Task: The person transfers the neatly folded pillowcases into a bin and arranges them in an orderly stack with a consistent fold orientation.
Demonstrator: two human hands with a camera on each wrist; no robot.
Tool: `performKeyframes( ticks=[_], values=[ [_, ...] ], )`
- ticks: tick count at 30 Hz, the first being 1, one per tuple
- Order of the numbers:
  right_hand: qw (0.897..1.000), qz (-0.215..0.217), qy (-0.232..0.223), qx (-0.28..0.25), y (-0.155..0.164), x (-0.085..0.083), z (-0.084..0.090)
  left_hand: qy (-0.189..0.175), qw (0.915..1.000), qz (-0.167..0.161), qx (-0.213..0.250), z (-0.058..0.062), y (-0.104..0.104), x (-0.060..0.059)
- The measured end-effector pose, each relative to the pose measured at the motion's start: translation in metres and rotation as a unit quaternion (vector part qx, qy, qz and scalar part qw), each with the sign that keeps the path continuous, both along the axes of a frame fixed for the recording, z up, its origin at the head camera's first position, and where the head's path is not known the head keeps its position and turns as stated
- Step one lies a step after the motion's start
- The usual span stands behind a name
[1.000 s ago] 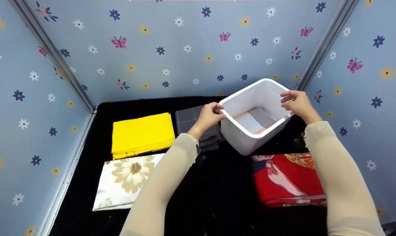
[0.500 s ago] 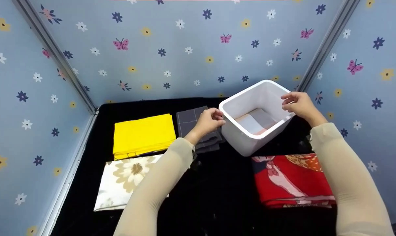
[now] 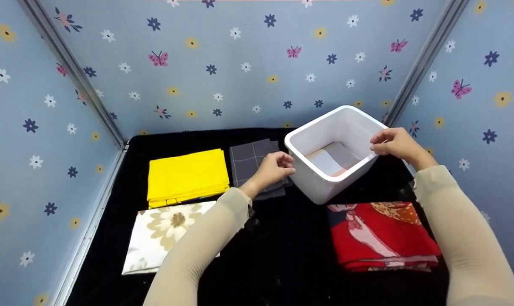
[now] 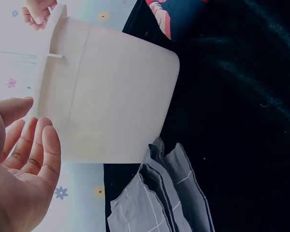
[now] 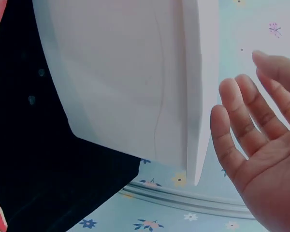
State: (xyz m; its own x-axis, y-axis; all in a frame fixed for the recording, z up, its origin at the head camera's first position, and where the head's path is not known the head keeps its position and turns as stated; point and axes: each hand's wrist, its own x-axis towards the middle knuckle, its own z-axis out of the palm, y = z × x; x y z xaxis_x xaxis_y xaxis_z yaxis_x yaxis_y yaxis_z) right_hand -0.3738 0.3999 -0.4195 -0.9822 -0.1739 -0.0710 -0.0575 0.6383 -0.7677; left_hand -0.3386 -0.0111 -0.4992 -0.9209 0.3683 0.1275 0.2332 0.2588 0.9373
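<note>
A white plastic bin [image 3: 310, 180] stands at the back right, set at an angle, with a flat piece of grey, white and pinkish material [image 3: 329, 159] on its bottom. My left hand [image 3: 274, 170] is beside its left wall; in the left wrist view that hand's fingers [image 4: 50, 150] are loosely bent with nothing between them. At the opposite side, my right hand [image 3: 399, 146] is by the rim. The right wrist view has its palm [image 5: 266, 179] empty and the fingers apart from the bin wall [image 5: 111, 72]. Partly behind my left hand lies a folded grey checked cloth [image 3: 248, 159].
Left of the grey cloth is a folded yellow cloth [image 3: 186, 176], with a white flowered cloth [image 3: 176, 221] in front, partly covered by my left sleeve. A folded red patterned cloth [image 3: 384, 242] lies before the bin. Flowered walls [image 3: 239, 51] enclose the black surface [image 3: 282, 255].
Both hands have come off the bin's rim. The left slid down and slightly forward of the rim's corner; the right drew away to the right and lower. The bin stays in place.
</note>
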Motion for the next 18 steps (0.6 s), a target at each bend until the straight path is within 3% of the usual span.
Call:
performKeyframes(
  ticks=[11, 18],
  values=[
    [0.998, 0.05, -0.045, 0.015, 0.018, 0.013, -0.012, -0.021, 0.9997, -0.008, -0.006, -0.019, 0.001, 0.011],
    [0.995, 0.057, -0.076, 0.033, 0.03, 0.021, -0.023, -0.04, 0.9989, -0.025, -0.009, -0.03, 0.005, 0.02]
  ],
)
